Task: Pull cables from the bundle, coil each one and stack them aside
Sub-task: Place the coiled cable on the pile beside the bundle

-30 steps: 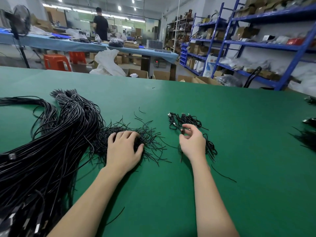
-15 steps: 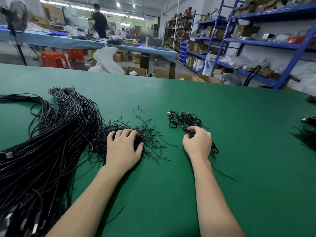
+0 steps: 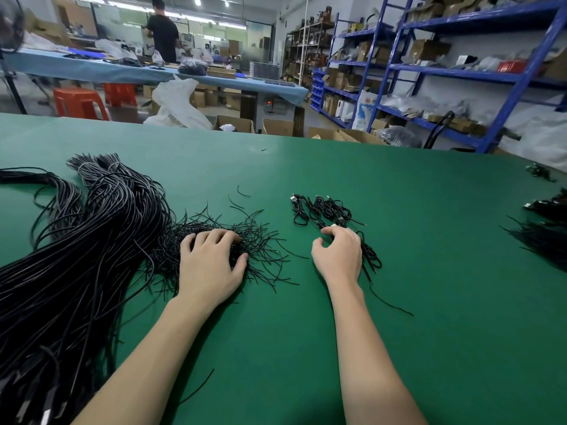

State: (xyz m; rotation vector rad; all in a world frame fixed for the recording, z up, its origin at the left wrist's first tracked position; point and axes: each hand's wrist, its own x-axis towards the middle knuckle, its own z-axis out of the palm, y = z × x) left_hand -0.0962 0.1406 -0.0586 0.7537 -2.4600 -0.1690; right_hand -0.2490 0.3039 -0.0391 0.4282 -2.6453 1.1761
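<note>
Cables in a thick black bundle (image 3: pixel 70 271) across the left of the green table (image 3: pixel 306 348), strands running from the near-left corner up toward the far left, ends fanned out at the top

Beyond the table's far edge: blue shelving (image 3: pixel 460 72) with boxes and bags on the right, long blue-covered bench (image 3: pixel 138 72) on the left, person in a dark shirt (image 3: pixel 162 32) standing behind it, orange stools (image 3: pixel 81 102) beneath, white plastic bag (image 3: pixel 178 105) and cardboard boxes (image 3: pixel 276 127) just past the green edge

Heap of short loose black ties (image 3: pixel 260 240) just right of the bundle, touching its strands, thin ends spraying outward

Left hand (image 3: pixel 211 265) palm-down on that heap, fingers curled into the ties, thumb out to the right; whether anything is actually gripped cannot be told

Right hand (image 3: pixel 339 256) near the left one, apart from it, knuckles up, fingers bent down onto a coiled cable; grasp itself hidden under the hand, so cannot tell whether pinched or only touched

Stack of coiled cables (image 3: pixel 322 210) just beyond and under the right hand, connector ends toward the far side, one loose tail trailing back along the right forearm

More dark cables (image 3: pixel 546 228) at the table's right edge, well apart from both hands
</note>
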